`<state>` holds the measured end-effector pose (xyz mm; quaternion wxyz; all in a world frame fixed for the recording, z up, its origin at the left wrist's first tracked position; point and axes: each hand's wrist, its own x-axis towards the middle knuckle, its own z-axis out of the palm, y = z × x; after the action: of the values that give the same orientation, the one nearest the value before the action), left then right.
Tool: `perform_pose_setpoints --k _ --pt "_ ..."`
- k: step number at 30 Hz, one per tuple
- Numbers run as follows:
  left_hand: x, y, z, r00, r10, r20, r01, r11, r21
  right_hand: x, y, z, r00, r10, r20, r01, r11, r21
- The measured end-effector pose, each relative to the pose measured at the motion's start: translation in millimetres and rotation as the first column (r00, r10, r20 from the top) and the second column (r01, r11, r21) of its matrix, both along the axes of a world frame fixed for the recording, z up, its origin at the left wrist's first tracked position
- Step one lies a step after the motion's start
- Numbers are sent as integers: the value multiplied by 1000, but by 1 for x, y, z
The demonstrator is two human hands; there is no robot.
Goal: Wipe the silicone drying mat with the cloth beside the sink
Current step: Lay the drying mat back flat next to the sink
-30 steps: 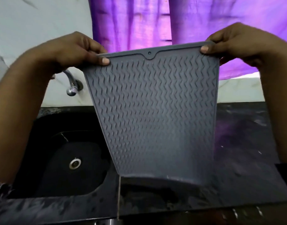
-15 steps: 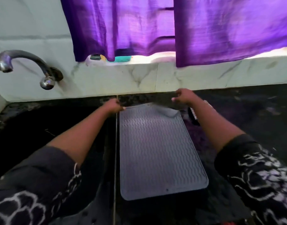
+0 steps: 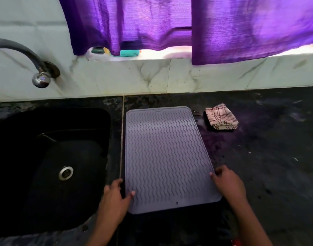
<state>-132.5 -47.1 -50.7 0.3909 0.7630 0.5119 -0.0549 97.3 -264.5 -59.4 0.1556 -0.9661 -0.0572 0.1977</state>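
The silicone drying mat [image 3: 162, 153] lies flat on the counter [image 3: 267, 157] right of the sink [image 3: 51, 121], with its long axis pointing away from the person. The cloth [image 3: 221, 117] sits just beside its far right corner, nearer to the right hand [image 3: 228, 185], whose loose grip only touches the mat edge. The left hand [image 3: 115, 194] rests its thumb on the mat; whether it pinches, I cannot tell.
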Motion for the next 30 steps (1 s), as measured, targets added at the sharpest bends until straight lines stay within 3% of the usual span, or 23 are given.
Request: perform_pose_setpoints --k 8,12,25,30 --pt "-12 -14 -4 979 190 78 -182 978 -98 -16 -37 -2 973 -49 -225 87 983 161" --pt "-19 -18 -7 975 193 110 -180 976 -122 -24 -45 -1 980 22 -199 18 980 199" --pt "-22 -17 -16 946 293 138 -253 934 -252 -29 -56 4 960 47 -275 55 934 352" --pt "-24 -14 -15 884 439 160 -326 824 -464 -24 -62 9 928 46 -371 140 877 459"
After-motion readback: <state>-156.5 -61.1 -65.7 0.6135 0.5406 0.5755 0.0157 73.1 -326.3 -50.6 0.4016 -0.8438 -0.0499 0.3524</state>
